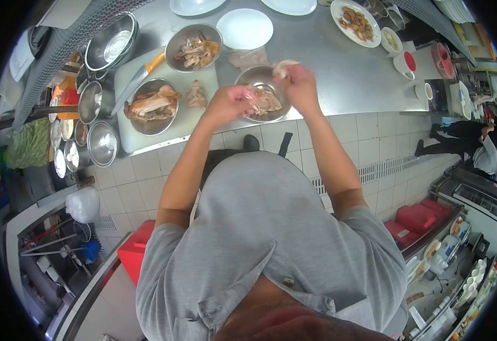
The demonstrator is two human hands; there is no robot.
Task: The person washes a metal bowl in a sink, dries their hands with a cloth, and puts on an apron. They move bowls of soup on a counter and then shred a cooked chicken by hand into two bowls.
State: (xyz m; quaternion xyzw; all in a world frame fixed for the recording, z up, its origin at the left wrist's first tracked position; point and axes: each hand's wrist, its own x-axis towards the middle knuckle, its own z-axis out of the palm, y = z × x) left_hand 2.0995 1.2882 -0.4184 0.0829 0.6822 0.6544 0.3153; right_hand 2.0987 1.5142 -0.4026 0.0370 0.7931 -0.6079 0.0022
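My right hand is closed on a pale piece of meat, held above the far right rim of a steel bowl. My left hand is at the left rim of that bowl, its fingers pinched together; what they hold, if anything, is too small to tell. Shredded meat lies in the bowl between my hands. To the left, a cooked poultry piece rests on the white cutting board. Two more steel bowls there hold bones and scraps and browned poultry pieces.
A yellow-handled knife lies on the board between bowls. White plates stand at the back, one holding browned food. Cups stand at the right end of the steel table. Another person is at far right.
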